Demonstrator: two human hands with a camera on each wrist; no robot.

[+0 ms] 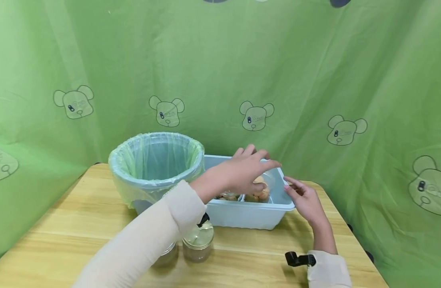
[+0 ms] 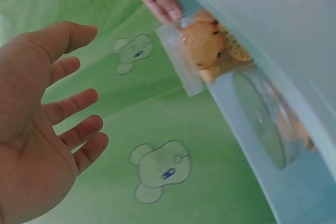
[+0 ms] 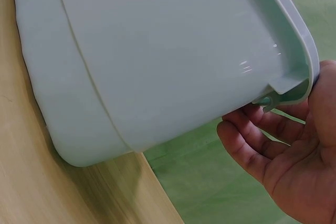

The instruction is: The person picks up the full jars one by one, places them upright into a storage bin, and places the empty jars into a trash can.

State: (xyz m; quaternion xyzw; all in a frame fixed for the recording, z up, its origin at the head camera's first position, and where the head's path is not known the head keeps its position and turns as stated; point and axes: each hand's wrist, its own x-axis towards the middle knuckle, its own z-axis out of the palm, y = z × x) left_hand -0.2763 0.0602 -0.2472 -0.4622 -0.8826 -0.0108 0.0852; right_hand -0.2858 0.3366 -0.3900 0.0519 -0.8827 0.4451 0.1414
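A pale blue plastic tub (image 1: 242, 216) stands on the table. My left hand (image 1: 243, 170) hovers over it, fingers spread and loosely bent; its palm looks bare in the left wrist view. My right hand (image 1: 306, 200) grips the tub's right-end rim, with fingers (image 3: 244, 148) below the edge in the right wrist view. Inside the tub lie golden-brown cookies (image 2: 205, 43), apparently in clear packaging, beside a clear round container (image 2: 260, 119) with brown pieces in it. The left hand and forearm hide part of the tub in the head view.
Left of the tub stands a blue bin (image 1: 157, 182) lined with a thin green bag. Clear jars, one with a shiny lid (image 1: 198, 236), stand in front, partly behind the left sleeve (image 1: 134, 244). A green curtain (image 1: 220, 60) hangs close behind the wooden table (image 1: 80, 228).
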